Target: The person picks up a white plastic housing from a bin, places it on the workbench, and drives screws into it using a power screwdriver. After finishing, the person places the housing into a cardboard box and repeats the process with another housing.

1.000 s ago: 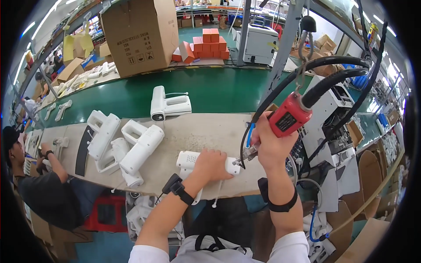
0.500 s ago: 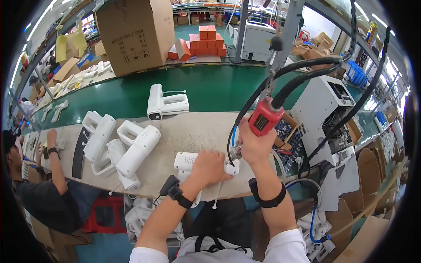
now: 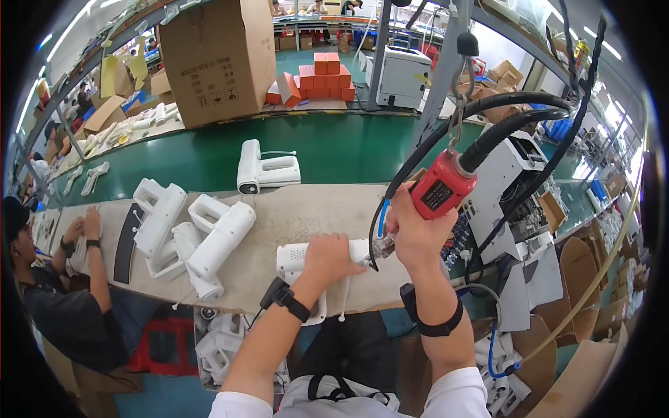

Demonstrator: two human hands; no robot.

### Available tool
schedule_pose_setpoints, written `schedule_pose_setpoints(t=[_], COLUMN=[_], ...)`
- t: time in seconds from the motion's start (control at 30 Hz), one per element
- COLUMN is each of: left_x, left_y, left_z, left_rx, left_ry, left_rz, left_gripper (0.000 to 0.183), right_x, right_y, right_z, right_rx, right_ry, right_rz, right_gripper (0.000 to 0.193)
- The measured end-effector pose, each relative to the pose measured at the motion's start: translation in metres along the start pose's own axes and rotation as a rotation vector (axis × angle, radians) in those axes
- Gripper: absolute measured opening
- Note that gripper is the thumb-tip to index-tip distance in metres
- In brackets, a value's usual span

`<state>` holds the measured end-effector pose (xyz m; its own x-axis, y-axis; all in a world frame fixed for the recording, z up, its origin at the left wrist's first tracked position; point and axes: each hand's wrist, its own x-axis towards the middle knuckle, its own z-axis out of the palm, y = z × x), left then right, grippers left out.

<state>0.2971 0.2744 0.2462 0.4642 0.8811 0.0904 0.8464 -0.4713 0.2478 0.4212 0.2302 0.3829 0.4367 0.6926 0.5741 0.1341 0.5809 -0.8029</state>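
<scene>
A white gun-shaped plastic housing (image 3: 289, 258) lies on the work mat in front of me. My left hand (image 3: 330, 256) is closed over its middle, pressing it down, and covers part of it. In my right hand (image 3: 418, 233) is a red power screwdriver (image 3: 440, 187) hung from a chain, with thick black cables at its top. Its metal nose (image 3: 382, 246) slants down to the housing's right end; whether the tip touches cannot be made out. A thin white cord (image 3: 343, 299) hangs by the housing at the mat's front edge.
Several white housings (image 3: 221, 237) lie left on the cardboard mat (image 3: 293, 209); another (image 3: 268, 167) stands behind. A curved black strip (image 3: 125, 244) lies near a seated co-worker (image 3: 66, 299). Right are small dark parts (image 3: 458, 240) and a white machine (image 3: 512, 157). A large carton (image 3: 216, 63) stands at the back.
My right hand and the screwdriver have shifted right, and the nose has moved right toward the housing's end. My left hand stays on the housing. The co-worker's hands have come together.
</scene>
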Motion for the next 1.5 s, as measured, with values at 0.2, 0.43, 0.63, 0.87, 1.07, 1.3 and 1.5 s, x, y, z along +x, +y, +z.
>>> schedule_pose_setpoints(t=[0.2,0.43,0.63,0.87,1.07,1.3,1.5], left_x=[-0.005,-0.025,-0.034,-0.021,-0.02,-0.021,-0.024], left_y=[-0.017,-0.079,-0.062,-0.061,-0.056,-0.054,-0.053], left_z=[-0.015,-0.033,-0.038,-0.034,-0.035,-0.039,-0.035], left_rx=[-0.058,0.005,-0.246,-0.224,-0.172,-0.184,-0.183], left_ry=[-0.106,-0.386,-0.335,-0.301,-0.295,-0.293,-0.315], left_rz=[-0.06,0.013,-0.084,-0.102,-0.12,-0.112,-0.153], left_gripper=[0.077,0.087,0.076,0.078,0.081,0.087,0.094], right_x=[-0.016,-0.013,0.006,0.012,0.008,0.005,-0.008], right_y=[0.062,0.041,-0.02,-0.002,0.023,0.045,0.064], right_z=[0.017,0.003,0.034,0.075,0.075,0.084,0.094], right_rx=[-0.139,0.041,0.141,0.066,0.126,0.096,0.008], right_ry=[0.01,-0.004,0.049,-0.013,-0.074,-0.081,-0.176], right_rz=[0.115,0.151,0.084,0.086,0.093,0.079,0.113], right_gripper=[0.013,0.012,0.01,0.013,0.014,0.013,0.019])
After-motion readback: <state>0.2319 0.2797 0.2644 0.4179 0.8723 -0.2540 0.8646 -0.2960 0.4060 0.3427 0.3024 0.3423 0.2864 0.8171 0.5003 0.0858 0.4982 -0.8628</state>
